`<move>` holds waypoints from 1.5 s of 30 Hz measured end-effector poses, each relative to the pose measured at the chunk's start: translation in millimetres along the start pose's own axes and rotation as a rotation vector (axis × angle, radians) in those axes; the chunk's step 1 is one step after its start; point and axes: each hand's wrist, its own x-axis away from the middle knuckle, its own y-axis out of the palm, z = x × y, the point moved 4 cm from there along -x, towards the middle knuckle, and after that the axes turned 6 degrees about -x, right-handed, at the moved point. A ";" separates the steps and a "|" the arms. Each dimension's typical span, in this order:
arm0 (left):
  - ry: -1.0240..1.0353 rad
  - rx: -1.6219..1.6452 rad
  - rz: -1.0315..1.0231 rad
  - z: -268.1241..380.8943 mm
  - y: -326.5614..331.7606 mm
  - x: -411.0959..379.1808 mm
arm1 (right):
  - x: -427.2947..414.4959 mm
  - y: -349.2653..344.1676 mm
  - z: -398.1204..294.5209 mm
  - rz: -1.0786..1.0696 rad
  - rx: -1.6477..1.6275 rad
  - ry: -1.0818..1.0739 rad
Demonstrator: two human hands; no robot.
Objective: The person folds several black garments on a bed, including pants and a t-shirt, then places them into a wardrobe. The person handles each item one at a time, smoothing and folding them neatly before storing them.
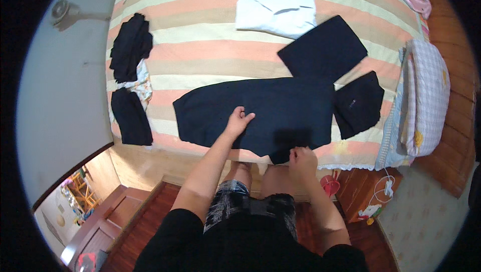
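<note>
A long dark garment (278, 110) lies spread flat on the striped bed cover, its narrower end to the left. Just over its middle is my left hand (238, 122), fingers loosely curled and thumb apart, with nothing visible in it. At the garment's near edge, my right hand (303, 165) is closed on the fabric beside a small flap that reaches over the bed's edge. The exact grip is partly hidden by the fingers. A folded dark cloth (323, 48) touches the garment's far right side. Another folded black garment (359, 104) lies against its right end.
A folded white collared shirt (276, 7) lies farther back. Black clothes (131, 48) and a second black piece (131, 118) rest at the left edge. On the right are a folded checked quilt (426, 99) and the wooden headboard (456, 84). A bedside cabinet (360, 193) stands below right.
</note>
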 end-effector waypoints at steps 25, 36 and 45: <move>0.259 0.220 0.213 -3.8 -138.9 65.7 | -96.3 48.5 -95.5 0.498 0.112 -0.278; -0.061 0.534 -0.245 94.8 26.2 59.5 | -20.3 91.4 -66.1 0.705 -0.321 -0.641; 0.216 0.585 -0.472 232.7 92.4 192.4 | -74.3 -17.7 80.0 0.674 -0.538 -0.264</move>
